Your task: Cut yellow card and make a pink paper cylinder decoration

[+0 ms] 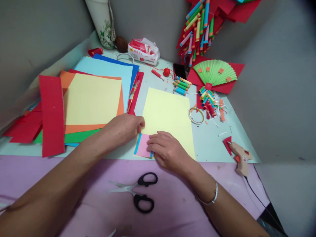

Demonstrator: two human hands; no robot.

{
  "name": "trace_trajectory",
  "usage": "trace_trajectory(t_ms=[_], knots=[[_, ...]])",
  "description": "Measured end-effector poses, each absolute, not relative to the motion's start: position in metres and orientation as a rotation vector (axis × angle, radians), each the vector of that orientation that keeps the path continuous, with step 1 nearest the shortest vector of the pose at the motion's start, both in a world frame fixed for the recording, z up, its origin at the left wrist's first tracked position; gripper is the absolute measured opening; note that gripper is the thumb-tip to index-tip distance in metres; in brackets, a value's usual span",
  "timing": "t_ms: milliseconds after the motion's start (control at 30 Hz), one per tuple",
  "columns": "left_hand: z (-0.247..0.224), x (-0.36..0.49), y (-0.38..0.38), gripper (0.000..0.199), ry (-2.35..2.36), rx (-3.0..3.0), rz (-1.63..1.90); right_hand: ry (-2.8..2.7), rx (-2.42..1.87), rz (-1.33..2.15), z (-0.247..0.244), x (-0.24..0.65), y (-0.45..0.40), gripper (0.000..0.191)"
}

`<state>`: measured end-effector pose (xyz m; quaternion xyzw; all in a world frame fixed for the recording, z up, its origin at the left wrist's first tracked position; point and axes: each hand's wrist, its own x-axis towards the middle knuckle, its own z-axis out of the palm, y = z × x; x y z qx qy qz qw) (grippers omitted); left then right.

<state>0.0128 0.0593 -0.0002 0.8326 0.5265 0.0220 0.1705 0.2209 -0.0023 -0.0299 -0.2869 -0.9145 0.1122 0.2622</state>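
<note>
A large yellow sheet (170,115) lies on the light table covering. On its near left corner rests a small pink piece of paper with blue edge strips (143,145). My right hand (169,149) lies over the right side of the pink piece, fingers spread and pressing on it. My left hand (128,126) is at the yellow sheet's left edge, just above the pink piece, with its fingers bent together in a pinch; what is between them is hidden. Black-handled scissors (144,192) lie slightly open on the pink cloth, nearer than both hands.
Stacked coloured sheets (95,98) and a red strip (51,115) lie at the left. Tape (196,115), rolled paper tubes (181,85), and a glue gun (242,158) with its cord are at the right. Wipes (144,51) and a cup (102,23) stand behind.
</note>
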Motion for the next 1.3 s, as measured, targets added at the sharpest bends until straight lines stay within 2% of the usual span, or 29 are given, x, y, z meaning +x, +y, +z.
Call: trace_trajectory(t_ms=[233,467,667,800,1300], knots=[[0.003,0.012,0.056,0.034,1.474,2.301,0.095,-2.592,-0.824,-0.035,-0.019,0.216,-0.016,0.025],[0.005,0.012,0.055,0.035,1.487,2.298,0.087,-2.637,-0.909,-0.090,-0.032,0.206,-0.020,0.022],[0.008,0.012,0.052,0.035,1.487,2.274,0.094,-2.657,-0.899,-0.083,-0.034,0.200,-0.021,0.037],[0.006,0.011,0.050,0.033,1.503,2.282,0.151,-2.680,-0.919,-0.041,-0.034,0.199,-0.022,0.040],[0.005,0.010,0.045,0.033,1.509,2.310,0.203,-2.580,-0.857,0.250,-0.033,0.205,-0.019,0.031]])
